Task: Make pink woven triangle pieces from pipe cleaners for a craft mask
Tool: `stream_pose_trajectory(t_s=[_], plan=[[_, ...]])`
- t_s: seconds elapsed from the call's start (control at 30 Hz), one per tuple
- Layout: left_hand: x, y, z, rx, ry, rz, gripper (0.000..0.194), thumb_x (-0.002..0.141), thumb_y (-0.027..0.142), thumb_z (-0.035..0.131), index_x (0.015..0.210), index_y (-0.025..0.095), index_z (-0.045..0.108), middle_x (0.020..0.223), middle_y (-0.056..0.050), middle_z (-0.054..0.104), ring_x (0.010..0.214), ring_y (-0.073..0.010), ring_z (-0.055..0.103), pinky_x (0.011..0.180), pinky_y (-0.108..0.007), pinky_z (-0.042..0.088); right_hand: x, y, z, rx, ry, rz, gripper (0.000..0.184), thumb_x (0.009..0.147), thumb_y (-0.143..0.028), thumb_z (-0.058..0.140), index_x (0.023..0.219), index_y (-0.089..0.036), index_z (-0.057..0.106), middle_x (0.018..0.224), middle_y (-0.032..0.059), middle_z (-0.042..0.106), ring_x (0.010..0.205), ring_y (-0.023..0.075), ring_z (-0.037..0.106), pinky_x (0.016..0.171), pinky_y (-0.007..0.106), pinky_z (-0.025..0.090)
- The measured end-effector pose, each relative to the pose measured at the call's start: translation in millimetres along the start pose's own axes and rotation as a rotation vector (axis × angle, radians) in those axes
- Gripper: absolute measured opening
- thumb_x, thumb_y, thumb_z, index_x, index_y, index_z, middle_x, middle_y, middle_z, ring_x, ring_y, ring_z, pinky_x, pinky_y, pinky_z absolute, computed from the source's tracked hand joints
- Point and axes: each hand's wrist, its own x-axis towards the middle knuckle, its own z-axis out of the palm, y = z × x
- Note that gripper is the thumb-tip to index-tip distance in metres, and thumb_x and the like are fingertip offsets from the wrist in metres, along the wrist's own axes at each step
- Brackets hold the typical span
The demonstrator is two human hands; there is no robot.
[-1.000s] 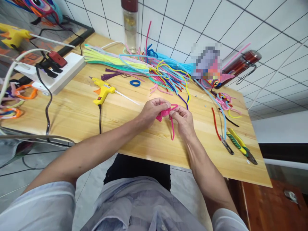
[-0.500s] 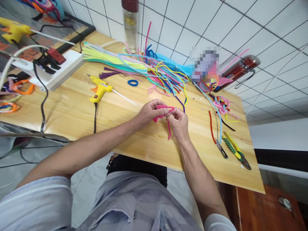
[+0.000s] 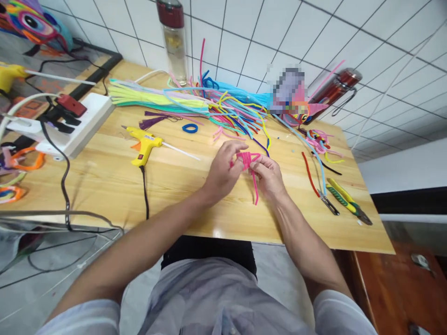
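Between my two hands, above the front middle of the table, is a bright pink pipe cleaner (image 3: 246,159) wound into tight coils. One free end of it hangs straight down below my right hand, and a bent loop pokes out near the right fingertips. My left hand (image 3: 225,170) grips the coiled part from the left, thumb in front and fingers behind. From the right, my right hand (image 3: 268,174) pinches the coil's edge between thumb and forefinger. Fingers hide part of the coil.
A yellow glue gun (image 3: 145,145) lies to the left, by a blue ring (image 3: 190,128). Bundled pipe cleaners (image 3: 160,99) run along the back. Green-yellow pliers (image 3: 349,202) and small snips (image 3: 328,203) lie at right. A power strip (image 3: 78,128) and cables occupy the left.
My left hand has shifted its hold on the pink coil, its fingers now lifted higher around it. The right hand keeps its pinch. The camera view has moved slightly.
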Motion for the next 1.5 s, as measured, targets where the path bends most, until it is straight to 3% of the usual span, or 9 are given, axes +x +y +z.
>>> stream_pose_trajectory(t_s=[0.07,0.13,0.27,0.43,0.57,0.73,0.9,1.07,1.5], plan=[[-2,1,-0.9,0.251,-0.051,0.214,0.041,0.093,0.012,0.056,0.13,0.021,0.073,0.158,-0.015,0.068,0.15,-0.0311,0.058,0.126,-0.051,0.047,2,-2,-2,0.066,0.026,0.059,0.015,0.067,-0.032,0.082,0.067,-0.023,0.07,0.064,-0.0034,0.063,0.059,0.0128,0.049,0.061,0.029,0.044],[-2,-1,-1.1,0.434,-0.138,0.318,0.047,0.092,0.006,0.055,0.133,0.021,0.073,0.161,-0.014,0.067,0.155,-0.0325,0.055,0.129,-0.053,0.043,5,-2,-6,0.114,0.038,0.105,0.016,0.064,-0.031,0.083,0.068,-0.023,0.07,0.065,-0.0023,0.066,0.06,0.0141,0.053,0.06,0.029,0.047],[3,-10,-2.0,0.59,-0.255,0.358,0.034,0.103,0.01,0.054,0.127,0.022,0.075,0.146,-0.013,0.076,0.14,-0.0297,0.066,0.118,-0.047,0.05,10,1,-12,0.164,0.031,0.178,0.022,0.061,-0.03,0.089,0.073,-0.021,0.073,0.065,-0.0022,0.065,0.058,0.013,0.054,0.056,0.027,0.047],[8,-14,-5.1,0.584,-0.27,0.374,0.021,0.11,0.019,0.054,0.119,0.02,0.074,0.136,-0.014,0.079,0.129,-0.0281,0.07,0.11,-0.044,0.051,9,2,-11,0.203,-0.055,0.23,0.029,0.061,-0.032,0.096,0.072,-0.02,0.072,0.064,-0.0034,0.063,0.057,0.0104,0.052,0.053,0.023,0.045],[9,-12,-4.5,0.455,-0.257,0.282,0.011,0.105,0.017,0.061,0.105,0.018,0.072,0.114,-0.012,0.081,0.113,-0.0284,0.072,0.102,-0.043,0.052,7,0,-8,0.186,-0.101,0.23,0.04,0.063,-0.046,0.1,0.071,-0.022,0.069,0.061,-0.0031,0.061,0.054,0.0124,0.05,0.05,0.026,0.045],[10,-6,-4.3,-0.045,-0.171,-0.052,0.005,0.095,0.022,0.068,0.091,0.021,0.065,0.082,0.002,0.066,0.075,-0.0148,0.061,0.075,-0.029,0.05,8,2,-12,0.02,-0.004,0.05,0.062,0.075,-0.068,0.091,0.054,-0.025,0.052,0.046,-0.0054,0.042,0.044,0.0108,0.036,0.046,0.027,0.031],[10,-3,-2.5,-0.324,-0.179,-0.255,0.022,0.087,0.037,0.076,0.088,0.02,0.061,0.073,0.005,0.058,0.057,-0.0093,0.047,0.052,-0.024,0.037,7,-7,-14,-0.108,0.131,-0.274,0.04,0.081,-0.061,0.089,0.075,-0.025,0.075,0.064,-0.003,0.063,0.061,0.014,0.053,0.063,0.028,0.047],[10,-6,1.3,-0.325,-0.202,-0.263,0.023,0.079,0.036,0.077,0.088,0.019,0.066,0.072,0.005,0.061,0.064,-0.0096,0.049,0.06,-0.024,0.039,3,-12,-8,-0.087,0.043,-0.259,0.042,0.076,-0.06,0.094,0.098,-0.026,0.082,0.085,-0.0001,0.077,0.075,0.0175,0.065,0.075,0.033,0.057],[8,-3,-0.2,-0.26,-0.251,-0.253,0.02,0.08,0.036,0.073,0.08,0.02,0.062,0.069,0.005,0.055,0.064,-0.0111,0.044,0.062,-0.027,0.034,5,-12,-7,-0.107,0.038,-0.275,0.029,0.08,-0.049,0.089,0.081,-0.024,0.074,0.067,-0.0044,0.064,0.061,0.0131,0.054,0.063,0.029,0.049]])
